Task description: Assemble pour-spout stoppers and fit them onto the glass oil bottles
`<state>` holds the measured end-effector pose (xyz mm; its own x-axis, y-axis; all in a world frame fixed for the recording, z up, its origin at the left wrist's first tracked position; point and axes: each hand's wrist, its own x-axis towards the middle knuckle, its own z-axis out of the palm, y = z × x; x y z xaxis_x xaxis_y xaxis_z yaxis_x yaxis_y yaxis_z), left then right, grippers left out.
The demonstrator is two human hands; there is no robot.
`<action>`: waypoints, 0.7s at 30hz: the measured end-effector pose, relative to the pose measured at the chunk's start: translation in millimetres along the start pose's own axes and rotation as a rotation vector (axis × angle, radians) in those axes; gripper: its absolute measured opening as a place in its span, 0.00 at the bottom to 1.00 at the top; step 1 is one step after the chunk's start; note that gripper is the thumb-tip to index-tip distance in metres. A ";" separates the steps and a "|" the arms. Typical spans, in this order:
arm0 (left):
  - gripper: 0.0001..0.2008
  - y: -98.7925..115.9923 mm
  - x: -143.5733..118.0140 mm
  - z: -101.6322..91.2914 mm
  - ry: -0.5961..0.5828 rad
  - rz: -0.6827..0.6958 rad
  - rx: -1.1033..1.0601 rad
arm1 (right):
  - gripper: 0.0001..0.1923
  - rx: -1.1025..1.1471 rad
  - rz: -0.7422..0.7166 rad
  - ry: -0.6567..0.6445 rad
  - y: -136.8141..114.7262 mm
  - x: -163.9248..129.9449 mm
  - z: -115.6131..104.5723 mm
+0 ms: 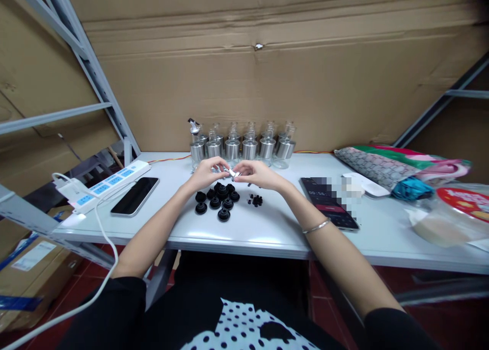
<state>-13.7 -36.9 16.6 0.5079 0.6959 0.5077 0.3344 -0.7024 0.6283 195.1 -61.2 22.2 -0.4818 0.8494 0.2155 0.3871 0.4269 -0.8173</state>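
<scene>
At the white, smooth-topped bench (252, 233), a person brings both bare hands together over the middle, between the near edge and the bottles at the far edge. The left hand (208, 172) has its fingers pinched on a small, silvery-white piece (232, 173), and the right hand (260, 174) closes its thumb and fingers on the same piece from the other side; its exact shape is mostly hidden by the fingertips. Just below the left hand, nearer the front edge, lies a cluster of round, flanged black caps (214, 203); beside it, below the right hand, sits a small heap of tiny black pieces (257, 201). Along the far edge stand clear glass bottles with brushed silver metal sleeves (249, 150), upright in two rows, the front one nearest the left edge topped by a silver spout with a black tip (194, 128).
</scene>
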 end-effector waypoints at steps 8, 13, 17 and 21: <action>0.08 7.3 -1.8 3.4 0.014 0.113 0.185 | 0.16 0.089 0.023 0.082 0.9 0.5 3.4; 0.13 9.6 -5.0 2.9 -0.064 0.171 0.529 | 0.17 -0.009 0.028 0.161 2.9 1.6 3.7; 0.18 13.4 -5.9 7.0 -0.098 0.182 0.617 | 0.18 -0.062 0.034 0.212 -2.9 0.3 6.6; 0.18 14.6 -5.2 13.3 -0.121 0.211 0.695 | 0.17 -0.080 0.016 0.186 -9.2 -1.7 10.6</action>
<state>-0.9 -52.8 15.4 0.6876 0.5423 0.4828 0.6255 -0.7801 -0.0148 184.0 -69.9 23.7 -0.3244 0.8959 0.3035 0.4581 0.4295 -0.7783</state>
